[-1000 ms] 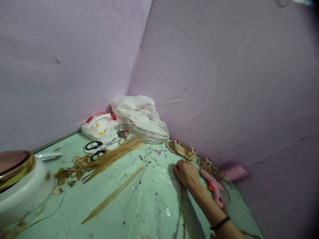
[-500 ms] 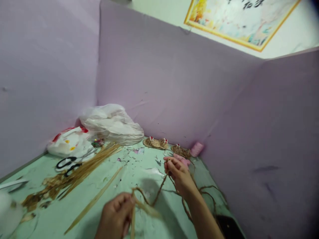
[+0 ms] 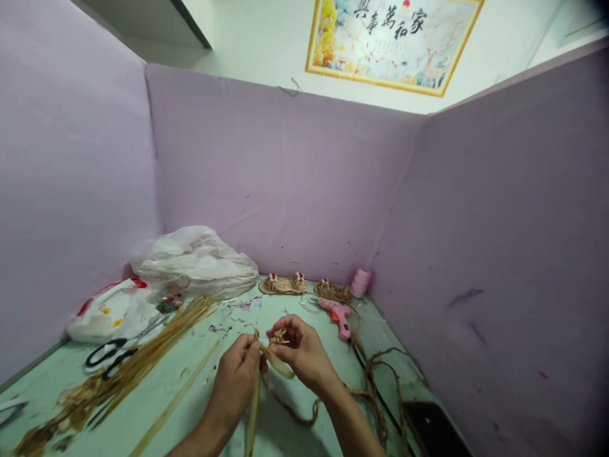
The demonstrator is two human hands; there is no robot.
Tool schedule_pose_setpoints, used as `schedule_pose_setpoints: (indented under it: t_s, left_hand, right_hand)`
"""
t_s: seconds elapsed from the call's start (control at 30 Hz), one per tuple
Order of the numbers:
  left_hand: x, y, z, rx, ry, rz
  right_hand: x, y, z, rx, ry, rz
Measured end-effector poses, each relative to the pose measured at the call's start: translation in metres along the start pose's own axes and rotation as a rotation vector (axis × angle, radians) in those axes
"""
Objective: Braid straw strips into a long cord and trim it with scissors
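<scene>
Grip narrow, the left hand [image 3: 238, 368] and right hand [image 3: 304, 355] pinch a straw strip [image 3: 254, 406] and braid [image 3: 280, 335], the strip apparently mostly unworked.

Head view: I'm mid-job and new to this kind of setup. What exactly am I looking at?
There is no machine: a person works with bare hands, filmed by one camera worn on their head, looking forward and down. The left hand pinches a flat straw strip; the right hand holds a small braided piece beside it. A brown cord loops below; I can't tell whether it joins that piece. On the green table, to the left, lie a straw bundle, scissors and plastic bags. Toward the back sit two woven pieces and a pink spool, with a pink glue gun slightly nearer.
</scene>
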State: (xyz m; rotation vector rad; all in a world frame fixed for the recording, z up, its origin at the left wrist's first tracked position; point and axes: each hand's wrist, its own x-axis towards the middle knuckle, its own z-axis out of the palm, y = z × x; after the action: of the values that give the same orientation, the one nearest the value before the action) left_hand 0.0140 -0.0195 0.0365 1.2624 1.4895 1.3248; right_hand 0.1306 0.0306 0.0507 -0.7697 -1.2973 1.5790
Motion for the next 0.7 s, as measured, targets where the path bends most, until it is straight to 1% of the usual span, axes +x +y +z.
schedule_pose_setpoints:
  t_s: [0.1,0.17,0.23,0.33,0.4,0.47,0.53,0.57,0.63,0.7]
  left_hand:
    - [0.004,-0.005,-0.008,0.226,0.012,0.075]
    - [0.006,-0.008,-0.013,0.404,0.038,0.165]
    - [0.005,-0.01,-0.015,0.526,0.037,0.222]
    - [0.002,-0.009,-0.016,0.616,-0.014,0.209]
    - [0.0,-0.008,-0.016,0.627,-0.038,0.196]
    - [0.0,-0.006,-0.017,0.613,-0.042,0.186]
    - [0.002,-0.006,-0.019,0.586,-0.036,0.147]
    - [0.003,-0.006,-0.019,0.569,-0.031,0.118]
    - [0.006,-0.007,-0.019,0.522,-0.021,0.08]
    - [0.009,-0.006,-0.021,0.445,-0.023,0.072]
  right_hand:
    - [0.004,0.002,-0.005,0.005,-0.041,0.052]
    - [0.006,0.004,-0.004,0.011,-0.035,0.061]
    - [0.005,0.005,0.001,0.031,-0.009,0.055]
    - [0.002,0.007,0.008,0.191,0.026,0.045]
    - [0.001,0.008,0.009,0.33,0.024,0.072]
    - [0.002,0.005,0.003,0.426,0.018,0.118]
    - [0.005,-0.001,-0.008,0.478,0.053,0.13]
    - [0.007,-0.004,-0.015,0.498,0.105,0.11]
    - [0.009,-0.013,-0.028,0.443,0.181,0.064]
    - [0.01,-0.019,-0.04,0.313,0.208,0.038]
